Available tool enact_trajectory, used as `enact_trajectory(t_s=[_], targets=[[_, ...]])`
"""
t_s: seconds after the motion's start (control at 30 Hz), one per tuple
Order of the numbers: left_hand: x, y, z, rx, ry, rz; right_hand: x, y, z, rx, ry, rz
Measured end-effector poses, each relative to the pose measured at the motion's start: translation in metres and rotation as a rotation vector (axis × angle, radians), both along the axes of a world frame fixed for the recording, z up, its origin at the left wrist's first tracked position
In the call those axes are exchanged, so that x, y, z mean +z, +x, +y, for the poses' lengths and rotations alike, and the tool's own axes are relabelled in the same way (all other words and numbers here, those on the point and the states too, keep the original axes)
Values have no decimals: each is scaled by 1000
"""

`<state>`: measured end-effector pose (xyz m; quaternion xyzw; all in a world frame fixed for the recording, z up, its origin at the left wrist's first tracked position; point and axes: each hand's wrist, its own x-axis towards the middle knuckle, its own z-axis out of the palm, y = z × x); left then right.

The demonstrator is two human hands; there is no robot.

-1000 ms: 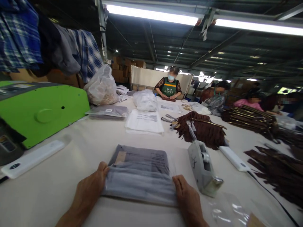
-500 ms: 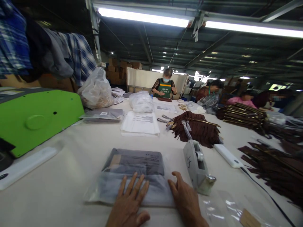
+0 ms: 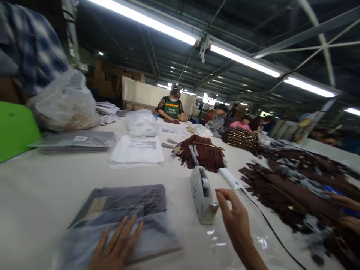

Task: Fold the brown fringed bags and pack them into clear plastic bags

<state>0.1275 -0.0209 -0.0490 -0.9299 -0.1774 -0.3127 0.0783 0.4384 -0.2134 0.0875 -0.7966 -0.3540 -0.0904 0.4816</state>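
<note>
My left hand [image 3: 118,243] lies flat, fingers spread, on a clear plastic bag [image 3: 157,240] with a folded grey item [image 3: 152,195] inside. A tan label [image 3: 95,207] and dark print show through the plastic. To the right stands a grey tape dispenser [image 3: 201,195]. My right hand [image 3: 236,219] is raised just beside its metal cutting end, thumb and forefinger closed in a pinch. Whatever is between those fingertips, if anything, is too small to make out.
White plastic bags [image 3: 136,150] lie stacked ahead, with a brown fringed bag [image 3: 201,152] beyond the dispenser. A white device [image 3: 230,178] trails a black cable. More brown fringed bags [image 3: 298,191] fill the right, where another person's hands [image 3: 348,210] reach in. A co-worker [image 3: 171,107] stands opposite.
My right hand has lifted off the bag's edge and moved to the tape dispenser's cutting end, fingers now pinched. My left hand stays on the bag. The view has turned right.
</note>
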Motion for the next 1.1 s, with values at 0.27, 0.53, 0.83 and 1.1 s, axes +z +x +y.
enact_trajectory(t_s=[0.27,0.53,0.83,1.1], targets=[[64,-92,80,653,-754,-36,-85,-55,53,331,-63,201],[69,-76,110,606,-1000,77,-116,-51,66,259,-22,303],[71,-71,101,531,-1058,-96,-122,-42,66,198,32,492],[85,-49,88,519,-1015,93,-118,-37,64,265,80,649]])
